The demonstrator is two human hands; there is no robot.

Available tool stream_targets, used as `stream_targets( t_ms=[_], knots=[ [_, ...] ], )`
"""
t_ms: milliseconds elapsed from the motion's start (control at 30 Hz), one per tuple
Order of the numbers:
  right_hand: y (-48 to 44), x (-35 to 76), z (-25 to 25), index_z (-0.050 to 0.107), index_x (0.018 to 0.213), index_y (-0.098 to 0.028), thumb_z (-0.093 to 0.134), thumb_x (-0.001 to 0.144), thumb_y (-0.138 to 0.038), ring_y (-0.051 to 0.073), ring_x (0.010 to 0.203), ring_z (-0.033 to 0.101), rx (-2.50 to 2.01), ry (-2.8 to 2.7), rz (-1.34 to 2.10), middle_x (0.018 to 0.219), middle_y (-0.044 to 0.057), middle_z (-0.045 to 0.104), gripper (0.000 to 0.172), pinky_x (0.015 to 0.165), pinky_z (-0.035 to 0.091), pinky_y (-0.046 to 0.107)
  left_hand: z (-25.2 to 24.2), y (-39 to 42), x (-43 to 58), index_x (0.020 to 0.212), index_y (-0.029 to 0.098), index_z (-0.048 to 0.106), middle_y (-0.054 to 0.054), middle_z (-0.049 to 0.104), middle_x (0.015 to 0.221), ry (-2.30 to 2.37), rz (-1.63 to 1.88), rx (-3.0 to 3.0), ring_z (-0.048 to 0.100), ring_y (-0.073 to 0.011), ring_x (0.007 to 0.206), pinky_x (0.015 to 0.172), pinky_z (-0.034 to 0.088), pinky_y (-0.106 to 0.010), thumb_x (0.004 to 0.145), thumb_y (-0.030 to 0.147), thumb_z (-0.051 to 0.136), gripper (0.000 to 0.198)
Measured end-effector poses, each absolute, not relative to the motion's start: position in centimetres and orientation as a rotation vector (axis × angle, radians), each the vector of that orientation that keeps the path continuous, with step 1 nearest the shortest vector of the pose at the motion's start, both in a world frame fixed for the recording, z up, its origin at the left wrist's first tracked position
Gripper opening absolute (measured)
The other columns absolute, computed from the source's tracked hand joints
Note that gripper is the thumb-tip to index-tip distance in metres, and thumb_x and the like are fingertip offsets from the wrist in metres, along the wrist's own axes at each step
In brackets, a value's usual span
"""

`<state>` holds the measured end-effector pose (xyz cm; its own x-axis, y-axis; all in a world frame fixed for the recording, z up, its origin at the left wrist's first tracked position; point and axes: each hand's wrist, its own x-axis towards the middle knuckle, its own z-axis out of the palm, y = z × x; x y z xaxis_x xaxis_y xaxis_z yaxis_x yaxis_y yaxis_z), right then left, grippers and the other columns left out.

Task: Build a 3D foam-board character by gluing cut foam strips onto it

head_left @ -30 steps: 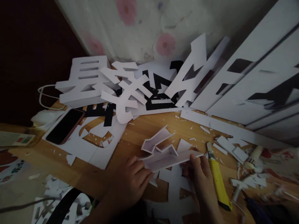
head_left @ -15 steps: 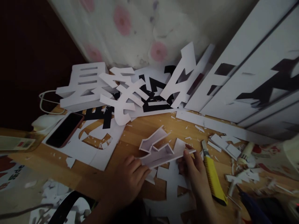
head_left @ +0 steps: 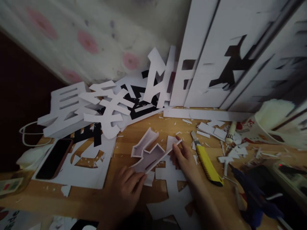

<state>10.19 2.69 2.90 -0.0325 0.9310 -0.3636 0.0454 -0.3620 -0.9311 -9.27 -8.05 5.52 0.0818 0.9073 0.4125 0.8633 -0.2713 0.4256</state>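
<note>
White piece [head_left: 151,157], long edge [head_left: 164,156] between hands [head_left: 126,184] [head_left: 184,161]

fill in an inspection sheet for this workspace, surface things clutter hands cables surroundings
Surface: light-brown wooden tabletop, strewn with small white scraps.
Job's things: white angular piece with thin raised walls, in both hands; flat white cut-out sheet nearby.
Clutter: black-screened phone; yellow-handled cutter, blade exposed; dark-blue gun-shaped tool.
Grippers: bare left hand at the piece's near end, bare right hand pinching its long wall's far end.
Cables: looped white cable, left side.
Surroundings: pale pink-flowered backdrop; tall white cut-out panels, back right.
</note>
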Motion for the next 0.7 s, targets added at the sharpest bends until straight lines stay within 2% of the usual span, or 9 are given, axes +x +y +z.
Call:
stream_targets(
  t_ms=[200, 467, 600, 700],
  knots=[
    [3.2, 9.6, 2.9, 0.042, 0.136, -0.013, 0.061, 0.077, -0.064, 0.01, 0.035, 0.039, -1.443, -1.091, 1.449, 0.053, -0.01, 0.052, 0.08, 0.032, 0.027, 0.022, 5.6, -8.1, -8.2, 0.079, 0.019, 0.066, 0.0, 0.064, 0.065, 1.784, 0.964, 2.216, 0.054, -0.0168, 0.066, 0.068, 0.042, -0.033, 0.091, 0.016, 0.059, 0.014],
    [3.3, 9.5, 1.8, 0.047, 0.131, -0.014, 0.066, 0.079, -0.056, 0.01, 0.041, 0.043, -1.34, -1.094, 1.411, 0.055, -0.01, 0.051, 0.069, 0.036, 0.031, 0.022, 6.3, -7.6, -7.7, 0.075, 0.02, 0.066, 0.002, 0.061, 0.061, 1.761, 1.014, 2.243, 0.055, -0.0149, 0.063, 0.065, 0.045, -0.029, 0.088, 0.017, 0.063, 0.014],
    [3.2, 9.7, 1.8, 0.051, 0.123, -0.017, 0.064, 0.081, -0.056, 0.009, 0.038, 0.041, -1.334, -1.028, 1.364, 0.055, -0.009, 0.052, 0.058, 0.032, 0.029, 0.021, 6.2, -7.8, -7.8, 0.077, 0.02, 0.067, 0.001, 0.062, 0.064, 1.794, 0.97, 2.258, 0.057, -0.0158, 0.064, 0.067, 0.046, -0.031, 0.09, 0.017, 0.059, 0.016],
    [3.1, 9.7, 2.0, 0.052, 0.11, -0.02, 0.06, 0.084, -0.057, 0.009, 0.036, 0.039, -1.332, -0.952, 1.313, 0.051, -0.01, 0.05, 0.045, 0.031, 0.029, 0.02, 6.4, -7.6, -8.2, 0.081, 0.019, 0.067, 0.0, 0.065, 0.068, 1.826, 0.921, 2.313, 0.058, -0.0171, 0.067, 0.068, 0.046, -0.033, 0.093, 0.018, 0.056, 0.016]
  ],
)
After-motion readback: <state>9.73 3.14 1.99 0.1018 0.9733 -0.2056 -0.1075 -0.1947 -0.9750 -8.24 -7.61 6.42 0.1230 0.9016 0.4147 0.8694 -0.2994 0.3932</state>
